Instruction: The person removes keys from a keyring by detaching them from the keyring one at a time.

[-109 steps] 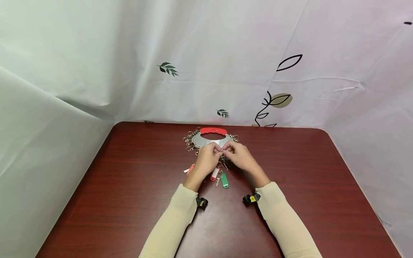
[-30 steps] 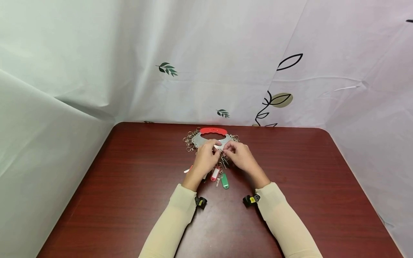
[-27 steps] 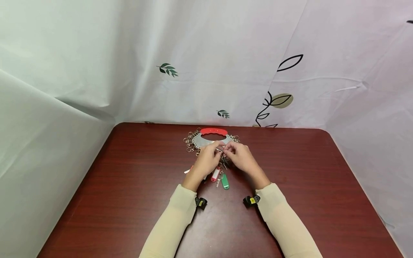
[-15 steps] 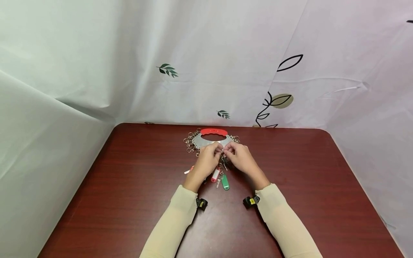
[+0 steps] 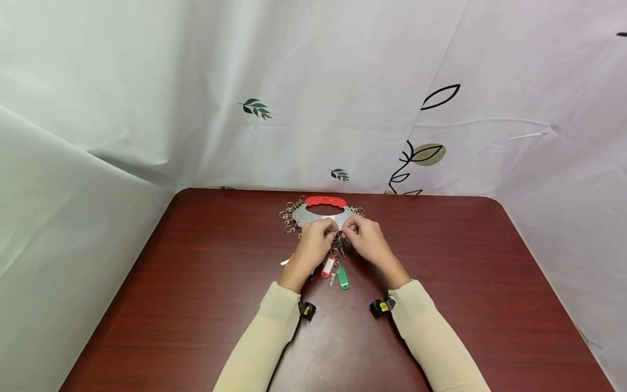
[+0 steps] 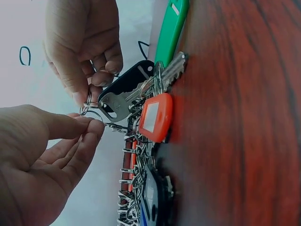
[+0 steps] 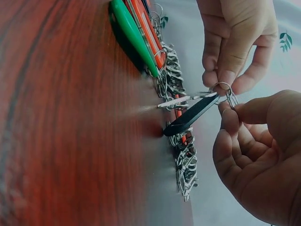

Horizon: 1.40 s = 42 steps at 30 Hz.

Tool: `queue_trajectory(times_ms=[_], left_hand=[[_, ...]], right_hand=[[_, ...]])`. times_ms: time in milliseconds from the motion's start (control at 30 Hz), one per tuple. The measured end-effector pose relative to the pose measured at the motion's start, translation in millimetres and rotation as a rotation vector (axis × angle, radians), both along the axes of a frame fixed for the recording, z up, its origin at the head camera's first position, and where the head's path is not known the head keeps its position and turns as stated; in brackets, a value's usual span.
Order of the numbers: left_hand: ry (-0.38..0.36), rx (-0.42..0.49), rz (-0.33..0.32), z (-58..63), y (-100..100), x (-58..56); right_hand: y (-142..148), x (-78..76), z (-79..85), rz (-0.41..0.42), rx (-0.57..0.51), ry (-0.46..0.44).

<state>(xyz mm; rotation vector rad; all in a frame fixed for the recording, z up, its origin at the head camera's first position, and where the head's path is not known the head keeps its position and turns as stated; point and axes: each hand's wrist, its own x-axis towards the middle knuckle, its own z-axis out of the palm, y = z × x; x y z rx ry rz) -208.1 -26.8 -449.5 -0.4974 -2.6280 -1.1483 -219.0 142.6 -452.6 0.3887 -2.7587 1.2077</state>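
Both hands meet over the near edge of a silver metal key holder [image 5: 305,215] with a red handle [image 5: 325,201]. My left hand [image 5: 315,245] pinches a thin key ring [image 6: 95,113] between thumb and forefinger. Opposite it, my right hand [image 5: 367,239] pinches small metal rings [image 7: 232,99] linked there, fingertips almost touching the left ones. A silver key [image 6: 115,106] and a black key tag [image 7: 190,115] hang at these rings. Below the hands, a red tag [image 5: 329,267], a green tag [image 5: 343,277] and another key [image 5: 333,278] lie on the table.
Many empty rings and clips [image 5: 289,214] line the holder's sides. An orange-red tag [image 5: 287,260] with a white label shows beside the left wrist. The dark red wooden table [image 5: 196,305] ends at a white curtain [image 5: 294,81] behind and at both sides.
One second ago the fingertips stood further apart; they came together, and now a small gap shows between them in the head view. Holder and tags stay in place.
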Motion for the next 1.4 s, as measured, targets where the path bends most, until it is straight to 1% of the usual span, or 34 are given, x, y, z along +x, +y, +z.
queue_trajectory(times_ms=[100,167,300,367,500,700,933,1100,1267,1400], left_hand=[[0.009,0.009,0.000,-0.6,-0.3,-0.5],[0.014,0.014,0.000,-0.6,-0.3,-0.7],[0.019,0.000,-0.001,0.2,-0.4,-0.3],[0.015,-0.010,-0.008,0.5,-0.2,0.2],[0.019,-0.032,-0.029,0.6,0.9,1.4],[0.065,-0.065,-0.036,-0.2,2.3,-0.1],[0.075,-0.117,-0.052,4.1,1.8,-2.5],[0.092,-0.142,-0.068,6.2,0.3,-3.4],[0.068,-0.152,-0.079,7.9,-0.9,-3.8],[0.067,-0.163,-0.079,6.8,-1.3,-3.9]], right_hand=[[0.1,-0.3,-0.5,0.005,-0.004,-0.005],[0.2,-0.9,-1.4,0.034,0.018,0.010],[-0.5,-1.1,-3.1,0.111,0.103,0.091],[-0.6,-0.5,-3.7,0.130,0.144,0.141],[-0.3,1.7,-2.9,0.124,0.189,0.199],[0.9,2.6,0.9,0.134,0.192,0.240],[1.8,-0.5,6.0,0.149,0.194,0.248],[2.4,-2.4,7.2,0.137,0.183,0.246],[2.1,-5.4,8.6,0.110,0.169,0.199],[1.3,-6.9,10.3,0.136,0.183,0.159]])
